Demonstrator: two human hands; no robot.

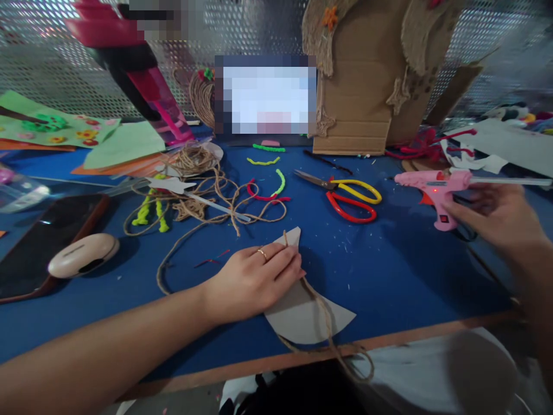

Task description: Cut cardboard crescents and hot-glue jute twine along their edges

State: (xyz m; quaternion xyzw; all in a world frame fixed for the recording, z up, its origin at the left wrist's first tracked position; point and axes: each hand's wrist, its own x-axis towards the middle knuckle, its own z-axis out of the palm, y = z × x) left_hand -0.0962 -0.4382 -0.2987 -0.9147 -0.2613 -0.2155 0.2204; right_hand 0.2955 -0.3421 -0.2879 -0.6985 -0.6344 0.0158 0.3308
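Note:
My left hand (259, 276), a ring on one finger, presses a pale crescent-shaped card piece (302, 320) onto the table near its front edge. Its fingers are together over the upper part of the crescent. Brown twine (326, 317) comes out from under them, runs across the card and loops over the table edge. A short twine end pokes out at the upper tip. On the right, my right hand (496, 216) has its fingers at the handle of a pink glue gun (444, 199), whose small red light is lit. A clear glue stick (510, 181) sticks out of its back.
Scissors (345, 199) with yellow and red handles lie mid-table. Tangled twine (194, 161), a phone (56, 236) and an oval case (84, 255) are on the left. Behind stand a pink bottle (151, 86), a blurred screen (268, 98) and a cardboard panel (349, 98).

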